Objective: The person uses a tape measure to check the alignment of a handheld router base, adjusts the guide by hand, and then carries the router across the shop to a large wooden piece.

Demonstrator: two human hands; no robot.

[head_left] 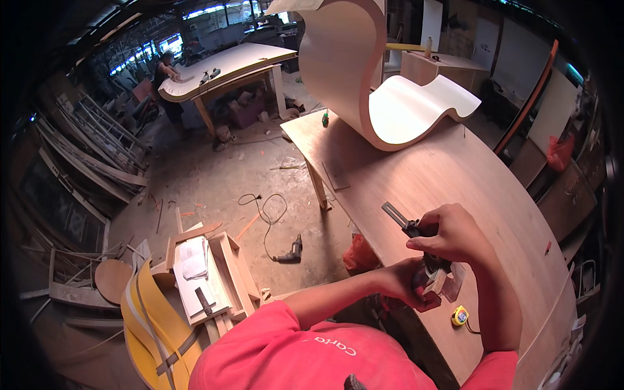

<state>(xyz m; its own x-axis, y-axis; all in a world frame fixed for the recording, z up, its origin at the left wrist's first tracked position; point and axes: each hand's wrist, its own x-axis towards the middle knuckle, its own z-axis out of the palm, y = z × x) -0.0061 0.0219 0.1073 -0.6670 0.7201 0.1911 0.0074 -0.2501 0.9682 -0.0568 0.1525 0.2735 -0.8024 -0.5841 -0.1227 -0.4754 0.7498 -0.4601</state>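
Note:
Both hands are on a dark hand-held tool with a slotted metal arm (pixel 394 213), over the near part of a wooden tabletop (pixel 422 175). My left hand (pixel 402 281) is wrapped round the lower part of the tool, where a reddish piece and a clear plate show. From above, my right hand (pixel 452 235) grips it near the base of the slotted arm, with thumb and fingers closed. My hands hide much of the tool's body, so its exact kind is unclear. A yellow tape measure (pixel 459 316) lies on the tabletop beside my right forearm.
A large S-curved wooden panel (pixel 390 117) stands on the tabletop's far end, near a green-handled tool (pixel 325 119). A corded drill (pixel 290 251) lies on the floor. Lower left are a wooden box (pixel 235 270) and yellow curved piece (pixel 140 318). Another person (pixel 166 71) leans over a far table (pixel 237 64).

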